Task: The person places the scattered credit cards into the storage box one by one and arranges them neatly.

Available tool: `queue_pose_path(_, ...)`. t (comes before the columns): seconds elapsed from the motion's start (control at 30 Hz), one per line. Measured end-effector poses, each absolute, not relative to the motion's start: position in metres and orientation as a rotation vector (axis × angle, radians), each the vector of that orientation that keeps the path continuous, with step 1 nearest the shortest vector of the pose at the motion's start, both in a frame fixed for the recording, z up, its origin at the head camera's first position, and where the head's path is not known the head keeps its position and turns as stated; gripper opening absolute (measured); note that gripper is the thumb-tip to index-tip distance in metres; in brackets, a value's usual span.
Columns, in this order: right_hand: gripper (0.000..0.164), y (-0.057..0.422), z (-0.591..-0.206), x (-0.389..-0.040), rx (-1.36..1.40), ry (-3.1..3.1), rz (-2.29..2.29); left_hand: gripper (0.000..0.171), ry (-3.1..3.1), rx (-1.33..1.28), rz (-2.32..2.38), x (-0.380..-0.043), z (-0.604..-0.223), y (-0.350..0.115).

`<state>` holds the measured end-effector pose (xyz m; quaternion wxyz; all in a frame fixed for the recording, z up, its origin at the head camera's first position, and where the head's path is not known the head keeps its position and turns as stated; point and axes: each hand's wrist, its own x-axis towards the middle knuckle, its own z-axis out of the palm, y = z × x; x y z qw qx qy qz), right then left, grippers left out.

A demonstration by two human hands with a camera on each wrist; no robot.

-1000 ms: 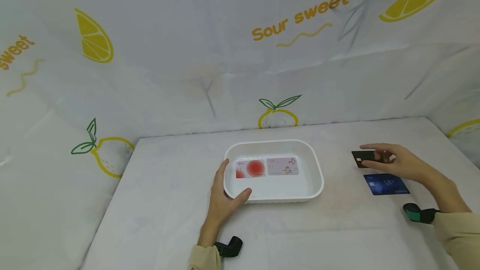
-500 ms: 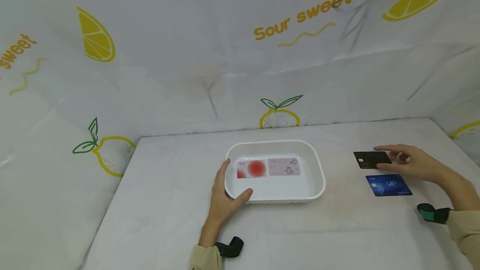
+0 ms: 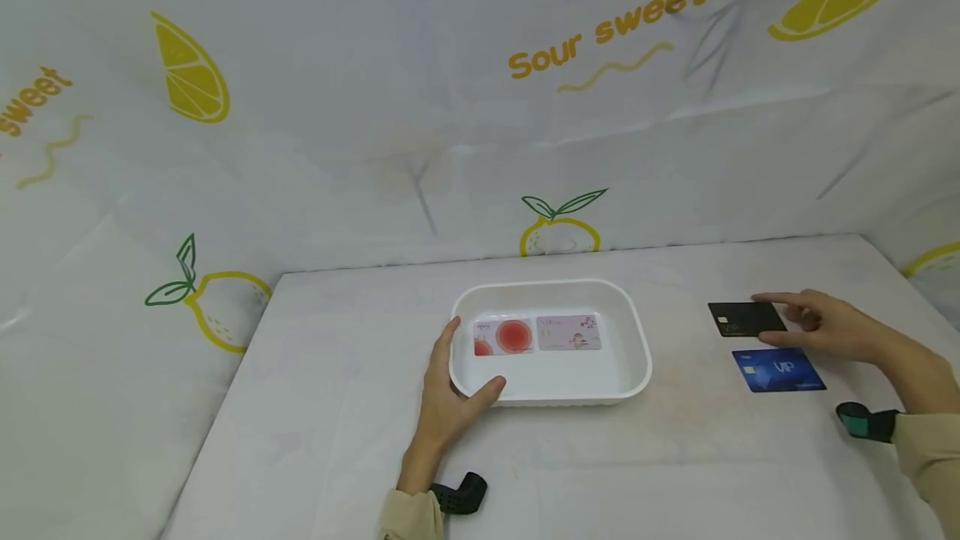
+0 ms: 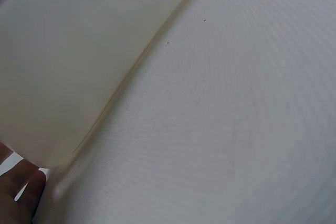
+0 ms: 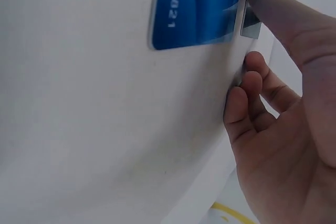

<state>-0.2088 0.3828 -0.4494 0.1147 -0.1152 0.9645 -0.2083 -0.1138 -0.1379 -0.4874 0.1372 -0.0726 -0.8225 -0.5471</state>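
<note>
A white plastic tray (image 3: 562, 386) stands mid-table in the head view. Inside it, side by side, lie a white card with red circles (image 3: 504, 337) and a pale pink card (image 3: 568, 332). My left hand (image 3: 442, 407) grips the tray's near left corner, thumb over the front rim, fingers along the left side. At the right, a black VIP card (image 3: 738, 319) lies flat. My right hand (image 3: 832, 327) holds its right end, thumb at the near edge and index finger at the far edge. Just nearer lies a blue VIP card (image 3: 778, 370), seen partly in the right wrist view.
White cloth covers the table (image 3: 322, 407). Behind rises a white cloth backdrop (image 3: 337, 107) printed with lemons and lettering. Black devices are strapped to the left wrist (image 3: 459, 494) and the right wrist (image 3: 866, 422).
My right hand has shifted right along the black card, uncovering its left and middle parts. The left hand and tray have stayed put; the head view has moved slightly.
</note>
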Motion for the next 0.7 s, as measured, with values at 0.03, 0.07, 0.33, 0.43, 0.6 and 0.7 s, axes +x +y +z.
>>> queue_pose_path(0.03, 0.070, 0.3822, -0.4490, -0.2093, -0.344, 2.827, -0.605, 0.097, -2.382, -0.210, -1.583, -0.1139, -0.4873, -0.1380)
queue_pose_path(0.07, 0.069, 0.3817, -0.4486, -0.2098, -0.348, 2.827, -0.600, 0.097, -2.383, -0.210, -1.583, -0.1139, -0.4872, -0.1381)
queue_pose_path(0.33, 0.064, 0.3770, -0.4453, -0.2133, -0.359, 2.824, -0.549, 0.098, -2.384, -0.212, -1.584, -0.1147, -0.4888, -0.1390)
queue_pose_path(0.43, 0.063, 0.3768, -0.4447, -0.2136, -0.369, 2.811, -0.553, 0.097, -2.386, -0.211, -1.584, -0.1145, -0.4894, -0.1389)
queue_pose_path(0.6, 0.062, 0.3761, -0.4450, -0.2134, -0.387, 2.805, -0.600, 0.098, -2.381, -0.218, -1.587, -0.1144, -0.4895, -0.1384)
queue_pose_path(0.7, 0.064, 0.3756, -0.4460, -0.2122, -0.385, 2.798, -0.637, 0.098, -2.378, -0.222, -1.590, -0.1147, -0.4891, -0.1383)
